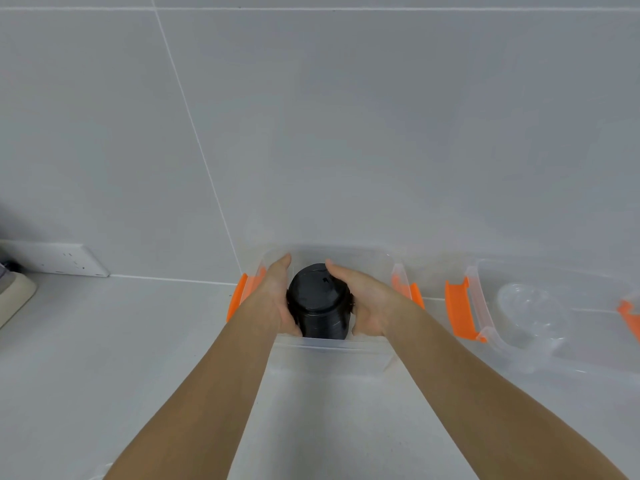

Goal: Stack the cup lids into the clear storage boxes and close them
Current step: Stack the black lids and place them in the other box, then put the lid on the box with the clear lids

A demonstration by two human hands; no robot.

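Note:
A tall stack of black cup lids (320, 301) stands upright inside a clear storage box (346, 344) with orange side latches, set against the tiled wall. My left hand (277, 299) presses the stack's left side and my right hand (360, 299) its right side, so both palms hold it between them. The hands reach down over the box's near wall. A second clear box (485, 327) with orange latches stands to the right and holds clear dome lids (530, 306).
A white wall socket (69, 259) sits low on the wall at the left, with a beige object (14, 299) beside it at the frame edge. The boxes rest on a white counter (121, 341) below grey wall tiles.

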